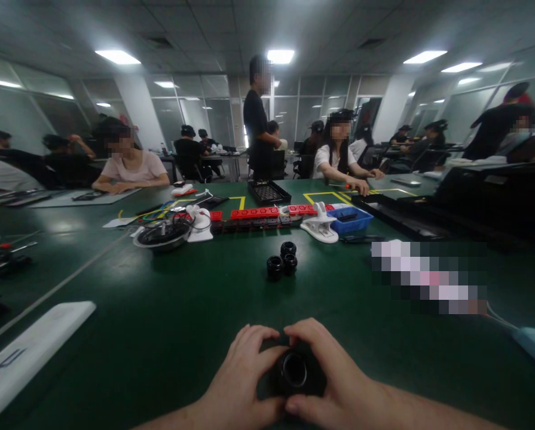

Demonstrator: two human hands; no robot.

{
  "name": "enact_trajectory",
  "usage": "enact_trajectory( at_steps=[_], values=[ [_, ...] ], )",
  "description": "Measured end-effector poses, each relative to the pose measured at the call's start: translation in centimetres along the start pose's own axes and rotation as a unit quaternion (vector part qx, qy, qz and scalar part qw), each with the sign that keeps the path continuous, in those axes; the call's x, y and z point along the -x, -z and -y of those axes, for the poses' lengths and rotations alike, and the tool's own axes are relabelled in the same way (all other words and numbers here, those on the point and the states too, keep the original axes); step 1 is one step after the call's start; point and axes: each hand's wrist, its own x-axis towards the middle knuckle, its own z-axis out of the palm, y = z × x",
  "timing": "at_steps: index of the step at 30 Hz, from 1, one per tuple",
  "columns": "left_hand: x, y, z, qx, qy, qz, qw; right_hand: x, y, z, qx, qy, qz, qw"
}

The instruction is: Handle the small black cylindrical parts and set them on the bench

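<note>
Near the front edge of the view, a black hollow cylinder (293,370) stands on the green table, its round opening facing up. My left hand (244,373) curves around its left side, fingers bent and thumb low beside it. From the right, my right hand (330,373) wraps the other side, its thumb against the lower rim and its fingers arched above. Part of the cylinder's side is hidden between the hands. Farther forward, three similar black cylinders (275,267) stand close together.
Across the green table (182,310) lie red and black strips (254,212), a metal bowl (162,234), white clamps (321,227) and a blue bin (351,220). A white slab (34,358) lies left, a pixelated object (428,278) right. People sit and stand beyond.
</note>
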Motion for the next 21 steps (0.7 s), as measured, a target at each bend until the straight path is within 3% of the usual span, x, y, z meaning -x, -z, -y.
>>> enact_trajectory(
  at_steps=[7,16,21],
  values=[
    [0.1,-0.3,0.4,0.002,-0.005,0.002,1.0,-0.3,0.6,0.3,-0.04,0.06,0.052,0.996],
    [0.1,-0.8,1.2,0.006,-0.021,-0.007,1.0,-0.3,0.3,0.5,0.005,-0.012,0.014,1.0],
    [0.0,-0.9,1.5,-0.004,-0.033,-0.011,0.999,-0.1,0.5,0.3,-0.018,0.068,0.036,0.997]
  ],
)
